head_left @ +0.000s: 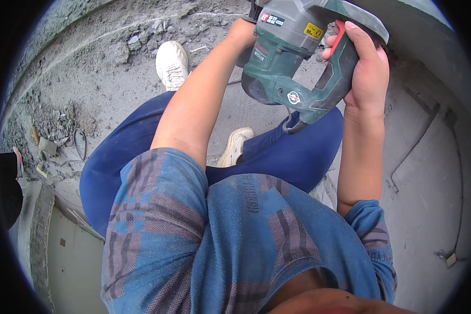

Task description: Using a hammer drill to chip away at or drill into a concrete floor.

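1. Grey rubble litters the left side.
2. The left hand meets the green power tool, presumably steadying it (fingers hidden, so I cannot tell its grip).
3. The right hand clasps the rear handle beside the red trigger, likely for control, with the tool near the right knee.

The bare left forearm slants forward and inward to the bare left hand, its fingers hidden. The bare right forearm extends forward; the bare right hand is closed, thumb extended, fingertips curled opposite.
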`<move>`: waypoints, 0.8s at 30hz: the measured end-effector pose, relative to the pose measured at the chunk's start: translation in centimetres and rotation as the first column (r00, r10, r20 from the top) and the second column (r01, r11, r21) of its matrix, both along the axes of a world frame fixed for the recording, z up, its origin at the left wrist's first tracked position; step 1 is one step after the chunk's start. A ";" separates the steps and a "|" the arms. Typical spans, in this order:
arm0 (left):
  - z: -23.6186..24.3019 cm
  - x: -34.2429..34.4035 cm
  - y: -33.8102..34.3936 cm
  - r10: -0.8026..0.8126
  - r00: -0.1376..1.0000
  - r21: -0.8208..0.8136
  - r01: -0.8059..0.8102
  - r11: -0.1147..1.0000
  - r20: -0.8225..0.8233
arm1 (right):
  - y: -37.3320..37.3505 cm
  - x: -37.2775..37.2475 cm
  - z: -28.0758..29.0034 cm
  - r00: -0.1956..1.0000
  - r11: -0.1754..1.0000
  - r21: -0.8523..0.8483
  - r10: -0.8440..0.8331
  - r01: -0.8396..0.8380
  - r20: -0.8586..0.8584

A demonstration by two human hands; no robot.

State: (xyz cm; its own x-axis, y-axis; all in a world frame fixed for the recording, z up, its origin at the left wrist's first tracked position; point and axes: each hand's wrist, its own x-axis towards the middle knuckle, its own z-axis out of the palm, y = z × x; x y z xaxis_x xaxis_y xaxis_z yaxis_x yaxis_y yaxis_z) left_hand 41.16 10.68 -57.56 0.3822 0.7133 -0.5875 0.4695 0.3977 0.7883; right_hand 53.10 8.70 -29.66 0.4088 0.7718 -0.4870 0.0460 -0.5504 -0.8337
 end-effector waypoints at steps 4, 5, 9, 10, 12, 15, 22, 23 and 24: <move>-5.7 -1.1 1.2 0.242 0.953 -0.185 -0.208 0.960 0.180 | 2.9 -1.6 -0.5 0.996 0.995 -0.031 0.090 -0.091 -0.025; -4.6 1.5 1.2 0.482 0.842 -0.419 -0.358 0.834 0.240 | 3.7 -0.4 -1.3 0.985 0.986 -0.041 0.165 -0.163 0.048; -6.4 0.5 3.9 0.746 0.463 -0.732 -0.259 0.630 0.478 | 12.1 -3.0 -0.3 0.958 0.959 -0.050 0.282 -0.279 0.059; -4.3 5.2 3.4 0.639 0.623 -0.690 -0.210 0.693 0.452 | 13.5 0.7 -0.5 0.984 0.980 -0.095 0.177 -0.175 0.011; -0.5 11.8 4.9 0.378 0.858 -0.550 -0.140 0.823 0.347 | 15.3 8.4 -0.5 0.994 0.976 -0.205 0.086 -0.072 0.063; -9.3 -6.8 10.5 0.538 0.835 -0.252 -0.498 0.830 0.120 | 17.7 -5.5 2.8 0.960 0.963 -0.032 0.264 -0.268 -0.097; -2.8 6.0 5.1 0.773 0.541 -0.607 -0.504 0.614 0.333 | 15.6 -1.1 0.8 0.903 0.916 -0.151 0.394 -0.371 0.174; -3.7 3.4 5.6 0.818 0.432 -0.711 -0.429 0.557 0.380 | 16.3 -2.4 0.5 0.894 0.907 -0.130 0.418 -0.400 0.164; -3.4 3.0 6.8 0.819 0.425 -0.704 -0.438 0.559 0.385 | 17.8 -2.9 -0.1 0.882 0.899 -0.106 0.437 -0.424 0.177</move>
